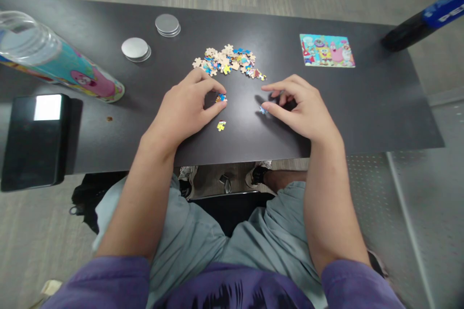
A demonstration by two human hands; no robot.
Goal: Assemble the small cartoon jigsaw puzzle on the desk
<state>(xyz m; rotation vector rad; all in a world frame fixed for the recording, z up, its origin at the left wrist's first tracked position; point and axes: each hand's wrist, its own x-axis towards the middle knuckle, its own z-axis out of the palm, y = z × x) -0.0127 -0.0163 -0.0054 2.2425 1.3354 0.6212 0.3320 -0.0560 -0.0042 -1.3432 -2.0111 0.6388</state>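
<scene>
My left hand (190,104) has its thumb and forefinger around a small blue and brown puzzle piece (221,98). Just below those fingertips a yellow puzzle piece (221,125) lies on the dark table (380,106). Over the table to the right, my right hand (295,106) keeps thumb and forefinger apart. A light blue piece (263,110) shows beside the right thumb tip, and the thumb partly hides it. Beyond both hands is a loose pile of puzzle pieces (226,62), some with the plain side up and some with the coloured side up.
A colourful cartoon picture card (327,51) lies at the back right, near a dark bottle (416,26). Stacked silver discs (167,24) and more discs (135,49) lie at the back left. A clear-topped cartoon tube (87,75) and a black device (34,140) occupy the left.
</scene>
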